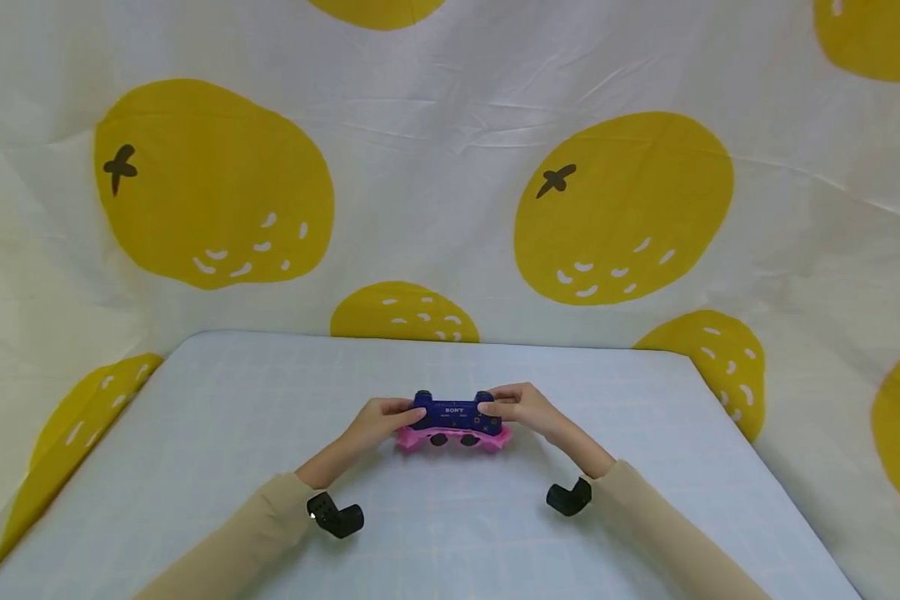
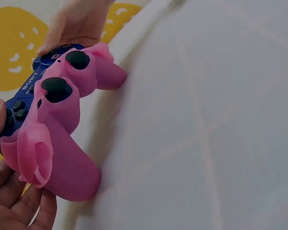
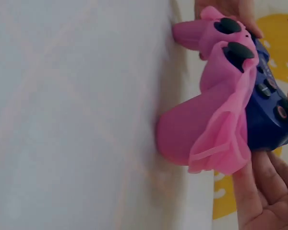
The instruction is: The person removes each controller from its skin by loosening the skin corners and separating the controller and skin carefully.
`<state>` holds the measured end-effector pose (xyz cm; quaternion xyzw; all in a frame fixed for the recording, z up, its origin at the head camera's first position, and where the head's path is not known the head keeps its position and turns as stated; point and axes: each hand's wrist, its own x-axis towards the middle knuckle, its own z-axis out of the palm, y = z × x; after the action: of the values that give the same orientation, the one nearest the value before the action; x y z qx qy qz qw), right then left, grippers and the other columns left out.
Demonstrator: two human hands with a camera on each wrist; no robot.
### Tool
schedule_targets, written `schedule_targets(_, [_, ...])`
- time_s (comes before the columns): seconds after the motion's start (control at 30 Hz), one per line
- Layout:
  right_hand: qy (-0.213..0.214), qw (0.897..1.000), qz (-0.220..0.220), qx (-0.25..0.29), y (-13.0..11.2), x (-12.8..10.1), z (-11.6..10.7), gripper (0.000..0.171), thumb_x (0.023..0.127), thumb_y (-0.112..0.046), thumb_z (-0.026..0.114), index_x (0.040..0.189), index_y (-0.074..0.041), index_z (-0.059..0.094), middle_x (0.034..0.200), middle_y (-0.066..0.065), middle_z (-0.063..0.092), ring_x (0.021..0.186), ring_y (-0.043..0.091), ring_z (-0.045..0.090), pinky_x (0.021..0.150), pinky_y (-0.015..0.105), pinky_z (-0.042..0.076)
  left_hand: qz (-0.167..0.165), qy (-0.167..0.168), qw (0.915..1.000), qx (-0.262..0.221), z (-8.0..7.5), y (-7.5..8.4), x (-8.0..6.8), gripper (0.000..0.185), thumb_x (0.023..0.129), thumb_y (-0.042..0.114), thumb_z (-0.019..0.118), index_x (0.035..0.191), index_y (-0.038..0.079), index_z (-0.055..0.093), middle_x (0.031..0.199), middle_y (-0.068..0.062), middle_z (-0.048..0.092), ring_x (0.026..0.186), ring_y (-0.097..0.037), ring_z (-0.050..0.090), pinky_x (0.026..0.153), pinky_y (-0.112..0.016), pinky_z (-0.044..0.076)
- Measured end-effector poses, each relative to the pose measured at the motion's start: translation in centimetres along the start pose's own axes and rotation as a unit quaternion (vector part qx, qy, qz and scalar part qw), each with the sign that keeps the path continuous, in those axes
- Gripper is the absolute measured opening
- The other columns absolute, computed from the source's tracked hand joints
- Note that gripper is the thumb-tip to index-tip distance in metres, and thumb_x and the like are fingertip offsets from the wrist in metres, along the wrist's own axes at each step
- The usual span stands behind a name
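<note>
Left hand [image 1: 378,419] and right hand [image 1: 521,407] clamp the blue controller [image 1: 453,412] at nine and three o'clock; the half-peeled pink cover [image 1: 453,439] could tear if overstretched.

A pale blue table [image 1: 195,433] fills the foreground. Behind it hangs a white cloth [image 1: 450,167] printed with yellow fruits [image 1: 210,183].

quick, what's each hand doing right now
Left hand: grips the left end of the blue controller, half in its pink silicone cover.
Right hand: grips the right end.
</note>
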<state>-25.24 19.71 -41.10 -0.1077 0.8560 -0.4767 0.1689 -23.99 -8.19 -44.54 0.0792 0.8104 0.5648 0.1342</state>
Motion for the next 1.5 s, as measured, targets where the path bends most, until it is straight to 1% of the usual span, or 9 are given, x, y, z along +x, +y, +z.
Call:
schedule_targets(0.1, [0.035, 0.999, -0.013, 0.003, 0.5, -0.2, 0.2, 0.052, 0.087, -0.035, 0.070, 0.124, 0.000, 0.062, 0.115, 0.017, 0.069, 0.101, 0.022, 0.068, 0.087, 0.037, 0.055, -0.002, 0.015, 0.9998, -0.013, 0.1, -0.1, 0.1, 0.050, 0.090, 0.033, 0.067, 0.125, -0.002, 0.061, 0.118, -0.016, 0.068, 0.105, -0.022, 0.063, 0.098, -0.042, 0.049])
schedule_targets(0.27, [0.082, 0.995, -0.044, -0.025, 0.3, -0.6, 0.3, 0.047, 0.084, -0.035, 0.073, 0.119, -0.004, 0.066, 0.112, 0.015, 0.070, 0.101, 0.024, 0.067, 0.084, 0.036, 0.055, 0.001, 0.000, 0.9993, -0.039, 0.0, -0.4, 0.5, 0.052, 0.090, 0.030, 0.068, 0.129, -0.003, 0.057, 0.124, -0.019, 0.064, 0.112, -0.026, 0.062, 0.102, -0.043, 0.046])
schedule_targets(0.4, [0.107, 0.990, -0.079, -0.050, 0.1, -1.0, 0.2, 0.039, 0.083, -0.031, 0.075, 0.114, -0.008, 0.069, 0.109, 0.011, 0.072, 0.096, 0.022, 0.069, 0.081, 0.033, 0.056, -0.008, -0.012, 0.9988, -0.048, 0.0, -0.5, 0.6, 0.055, 0.090, 0.028, 0.068, 0.131, -0.005, 0.054, 0.126, -0.019, 0.063, 0.113, -0.026, 0.061, 0.103, -0.044, 0.044])
schedule_targets(0.57, [0.131, 0.982, -0.105, -0.083, 0.0, -1.7, 0.2, 0.034, 0.083, -0.029, 0.076, 0.109, -0.009, 0.070, 0.104, 0.009, 0.073, 0.088, 0.018, 0.069, 0.075, 0.026, 0.055, -0.011, -0.022, 0.9986, -0.047, 0.0, -0.4, 0.7, 0.055, 0.091, 0.031, 0.066, 0.132, -0.005, 0.053, 0.124, -0.018, 0.064, 0.111, -0.022, 0.062, 0.103, -0.044, 0.044])
schedule_targets(0.77, [0.164, 0.976, -0.116, -0.079, 0.3, -2.7, 0.5, 0.028, 0.079, -0.025, 0.079, 0.100, -0.008, 0.072, 0.094, 0.008, 0.074, 0.080, 0.016, 0.068, 0.072, 0.021, 0.054, -0.013, -0.014, 0.9980, -0.061, 0.3, -0.6, 1.0, 0.053, 0.093, 0.031, 0.063, 0.130, -0.006, 0.054, 0.121, -0.018, 0.066, 0.103, -0.016, 0.063, 0.099, -0.038, 0.048])
schedule_targets(1.0, [0.164, 0.978, -0.100, -0.076, 0.5, -3.4, 0.9, 0.024, 0.076, -0.022, 0.082, 0.094, -0.010, 0.072, 0.084, 0.003, 0.073, 0.075, 0.011, 0.065, 0.068, 0.022, 0.053, -0.027, 0.017, 0.9962, -0.081, 0.7, -0.9, 1.5, 0.050, 0.092, 0.032, 0.065, 0.127, -0.003, 0.059, 0.117, -0.017, 0.068, 0.091, -0.012, 0.062, 0.086, -0.028, 0.053])
schedule_targets(1.13, [0.158, 0.979, -0.102, -0.082, 0.8, -3.4, 1.4, 0.023, 0.074, -0.022, 0.083, 0.092, -0.011, 0.072, 0.083, 0.002, 0.073, 0.074, 0.010, 0.065, 0.068, 0.022, 0.052, -0.017, 0.026, 0.9963, -0.080, 0.8, -1.0, 1.6, 0.048, 0.091, 0.032, 0.066, 0.125, -0.002, 0.061, 0.114, -0.016, 0.069, 0.088, -0.011, 0.060, 0.082, -0.025, 0.052])
schedule_targets(1.33, [0.163, 0.974, -0.103, -0.120, 0.3, -3.5, 2.0, 0.023, 0.074, -0.024, 0.083, 0.090, -0.010, 0.074, 0.082, 0.002, 0.074, 0.074, 0.010, 0.068, 0.068, 0.025, 0.052, 0.001, 0.035, 0.9974, -0.063, 1.0, -1.4, 1.8, 0.046, 0.089, 0.033, 0.068, 0.122, 0.000, 0.064, 0.110, -0.012, 0.070, 0.088, -0.012, 0.058, 0.082, -0.024, 0.051])
schedule_targets(1.5, [0.170, 0.970, -0.094, -0.148, -0.3, -3.4, 2.1, 0.021, 0.072, -0.023, 0.084, 0.086, -0.010, 0.075, 0.079, 0.001, 0.074, 0.071, 0.009, 0.067, 0.066, 0.024, 0.053, 0.001, 0.042, 0.9973, -0.060, 1.2, -1.8, 2.1, 0.051, 0.088, 0.036, 0.069, 0.123, -0.001, 0.063, 0.113, -0.013, 0.070, 0.092, -0.014, 0.058, 0.091, -0.033, 0.051])
